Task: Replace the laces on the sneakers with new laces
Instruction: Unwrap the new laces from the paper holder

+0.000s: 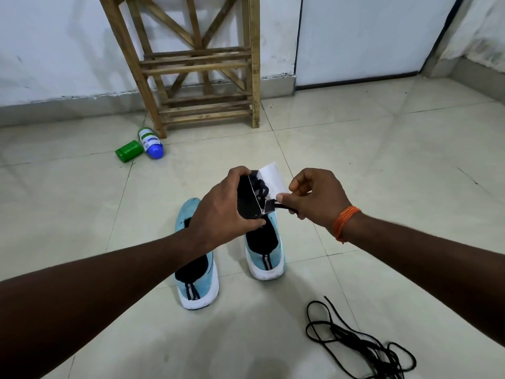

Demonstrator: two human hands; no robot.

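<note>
Sneakers: side by side on the floor [382, 165], heels nearest; left sneaker [198, 288] closer, right sneaker [266, 254] just beyond.
Packet [247, 199]: up over the toes, new lace [261, 187] inside, left hand [224, 205] on its left, right hand [318, 198] on its right.
Loose laces [363, 348]: heaped near right, well apart from the sneakers.
Rack [199, 77]: behind, against the wall [54, 50].
Bottle [150, 143], jar [128, 151]: touching, beside the rack's left foot.

Open floor [68, 214] lies left of the sneakers [209, 277] — loose black laces [366, 348] sprawl at right, rack [202, 67] behind.
</note>
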